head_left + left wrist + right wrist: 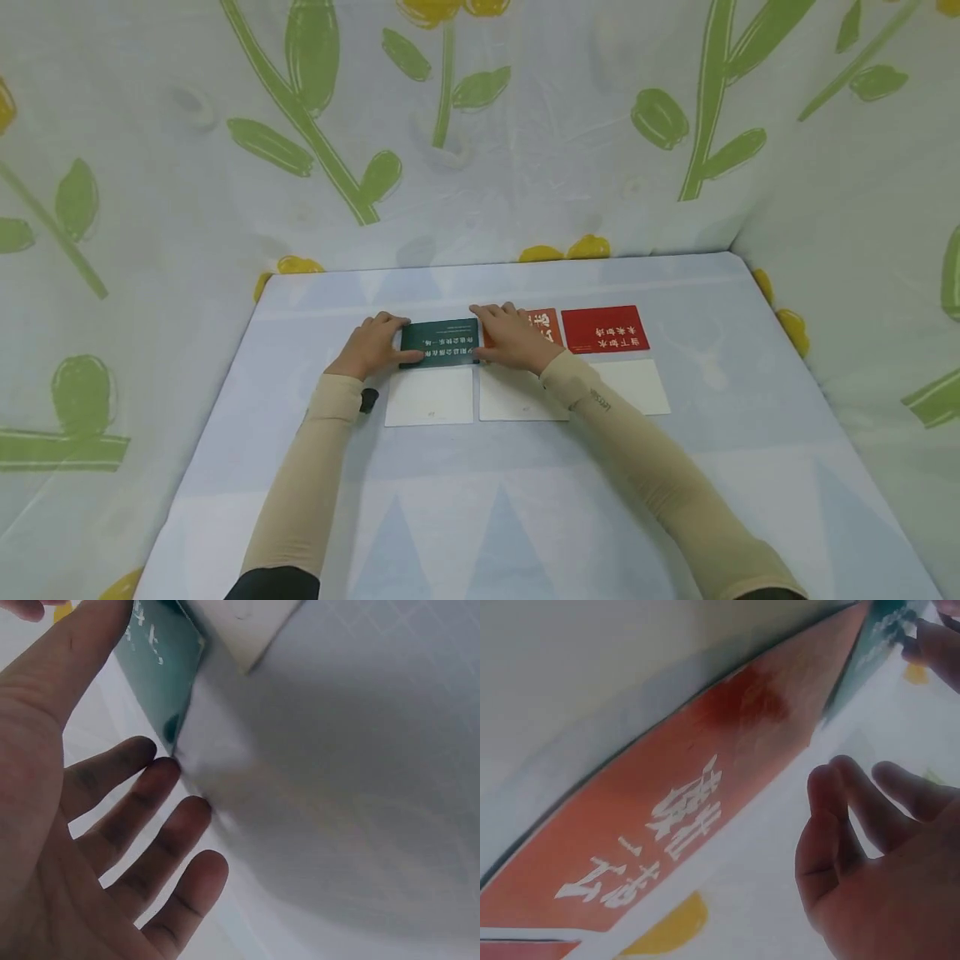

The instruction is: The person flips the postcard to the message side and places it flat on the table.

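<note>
A dark green card (442, 333) printed with white characters lies flat on the table between both hands. At its left edge is my left hand (369, 343), the thumb touching the card's face and the other fingers spread loosely in the left wrist view. My right hand (517, 340) is at the card's right edge, its thumb by the near corner. It partly covers an orange card (546, 323) with white lettering. Further right lies a red card (600, 323). In the right wrist view, the orange card (742, 712) shows beside the right fingers, which are slightly bent.
Nearer the body, a row of white cards lies below the coloured ones: one at left (429, 396), one in the middle (517, 398) and one at right (637, 385), partly behind the right forearm. A pale cloth covers the table (450, 475). Flower-printed curtains (525, 183) hang around it.
</note>
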A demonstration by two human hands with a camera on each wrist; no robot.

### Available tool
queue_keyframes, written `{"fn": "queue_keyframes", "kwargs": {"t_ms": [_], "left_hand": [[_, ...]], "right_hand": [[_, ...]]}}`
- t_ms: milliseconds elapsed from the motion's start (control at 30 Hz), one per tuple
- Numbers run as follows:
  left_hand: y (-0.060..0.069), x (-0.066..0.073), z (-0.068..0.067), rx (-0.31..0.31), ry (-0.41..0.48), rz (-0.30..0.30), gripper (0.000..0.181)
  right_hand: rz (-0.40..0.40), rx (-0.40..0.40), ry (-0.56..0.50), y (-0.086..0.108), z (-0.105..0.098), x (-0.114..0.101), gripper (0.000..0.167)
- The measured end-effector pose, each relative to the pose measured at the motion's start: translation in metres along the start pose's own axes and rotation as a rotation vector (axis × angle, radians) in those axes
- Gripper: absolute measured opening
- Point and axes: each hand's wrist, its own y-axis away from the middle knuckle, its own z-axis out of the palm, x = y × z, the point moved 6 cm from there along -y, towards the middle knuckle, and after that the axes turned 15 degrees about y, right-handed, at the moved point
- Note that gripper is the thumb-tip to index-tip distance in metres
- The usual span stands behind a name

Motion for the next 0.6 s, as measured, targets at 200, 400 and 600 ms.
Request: {"fn": "queue_keyframes", "kwargs": {"t_ms": [200, 400, 600], "left_hand": [[-0.001, -0.004, 0.002, 0.005, 0.007, -0.011, 0.08], [-0.003, -0.005, 0.002, 0.006, -0.009, -0.026, 0.082], [-0.002, -0.006, 0.004, 0.001, -0.026, -0.029, 0.083]], "right_hand": [[-0.003, -0.052, 0.081, -0.01, 0.008, -0.006, 0.082], [0.008, -0.06, 0.101, -0.012, 0.009, -0.008, 0.082], [0.006, -0.071, 0.104, -0.013, 0.011, -0.009, 0.081]]}}
